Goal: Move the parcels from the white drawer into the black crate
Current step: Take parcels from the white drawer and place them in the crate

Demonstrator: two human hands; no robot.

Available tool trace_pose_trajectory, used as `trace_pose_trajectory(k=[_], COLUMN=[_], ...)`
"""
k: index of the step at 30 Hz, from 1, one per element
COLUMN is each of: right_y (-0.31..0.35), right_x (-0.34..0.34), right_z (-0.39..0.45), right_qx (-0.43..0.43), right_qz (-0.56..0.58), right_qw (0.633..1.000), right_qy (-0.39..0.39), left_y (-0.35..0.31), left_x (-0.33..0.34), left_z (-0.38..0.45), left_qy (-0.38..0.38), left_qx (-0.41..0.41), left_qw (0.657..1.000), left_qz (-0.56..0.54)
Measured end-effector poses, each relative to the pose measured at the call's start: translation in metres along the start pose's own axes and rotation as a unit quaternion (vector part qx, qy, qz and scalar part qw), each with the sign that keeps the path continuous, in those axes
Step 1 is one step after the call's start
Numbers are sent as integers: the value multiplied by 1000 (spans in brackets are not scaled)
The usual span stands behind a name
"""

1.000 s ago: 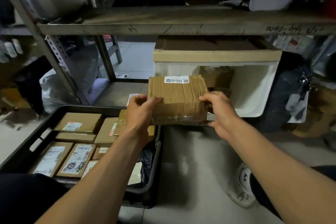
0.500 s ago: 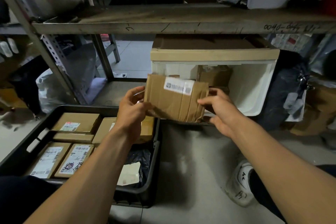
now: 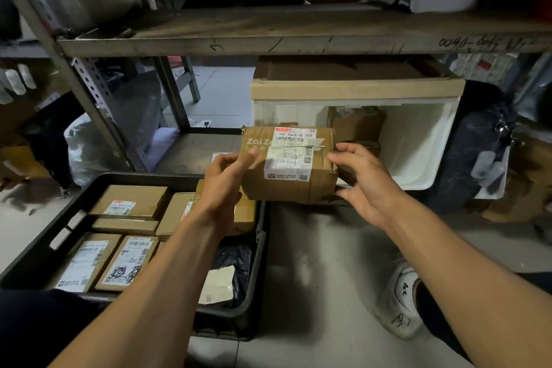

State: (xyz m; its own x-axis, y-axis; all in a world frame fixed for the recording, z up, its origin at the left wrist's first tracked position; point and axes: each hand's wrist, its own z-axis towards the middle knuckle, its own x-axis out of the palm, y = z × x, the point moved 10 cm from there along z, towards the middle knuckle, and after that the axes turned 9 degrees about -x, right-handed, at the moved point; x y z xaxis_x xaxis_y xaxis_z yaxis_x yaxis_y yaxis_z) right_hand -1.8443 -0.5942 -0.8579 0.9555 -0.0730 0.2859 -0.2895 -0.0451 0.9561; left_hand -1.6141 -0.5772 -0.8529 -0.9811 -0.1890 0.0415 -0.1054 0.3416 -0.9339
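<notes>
Brown parcel is sitting between both hands — left hand and right hand are gripping its sides above the black crate.

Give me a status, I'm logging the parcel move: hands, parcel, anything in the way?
Left hand and right hand hold the brown parcel by its ends. Parcel between white drawer and black crate, not yet in. Nothing in the way.
</notes>
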Motion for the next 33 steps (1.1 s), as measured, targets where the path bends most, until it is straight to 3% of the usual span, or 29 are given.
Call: trace_pose_trajectory(k=[6,13,20,24,33], right_y=[6,5,9,7,2], right_x=[-6,-5,-12,-15,-13], right_z=[1,-2,-1,-1,-1], right_qx=[-46,-38,-42,-46,-31], right_qz=[-49,-89,-66,-55,-113], right_qw=[997,995,996,996,992], right_qy=[-22,-16,-47,-55,-43], left_y=[1,-3,11,12,4], left_x=[-4,0,5,-3,0], left_z=[6,-2,0,3,3], left_qy=[-14,-2,12,-22,-7], left_qx=[20,31,-43,-23,25], left_qw=[1000,999,999,999,998], left_qz=[-8,16,1,10,51])
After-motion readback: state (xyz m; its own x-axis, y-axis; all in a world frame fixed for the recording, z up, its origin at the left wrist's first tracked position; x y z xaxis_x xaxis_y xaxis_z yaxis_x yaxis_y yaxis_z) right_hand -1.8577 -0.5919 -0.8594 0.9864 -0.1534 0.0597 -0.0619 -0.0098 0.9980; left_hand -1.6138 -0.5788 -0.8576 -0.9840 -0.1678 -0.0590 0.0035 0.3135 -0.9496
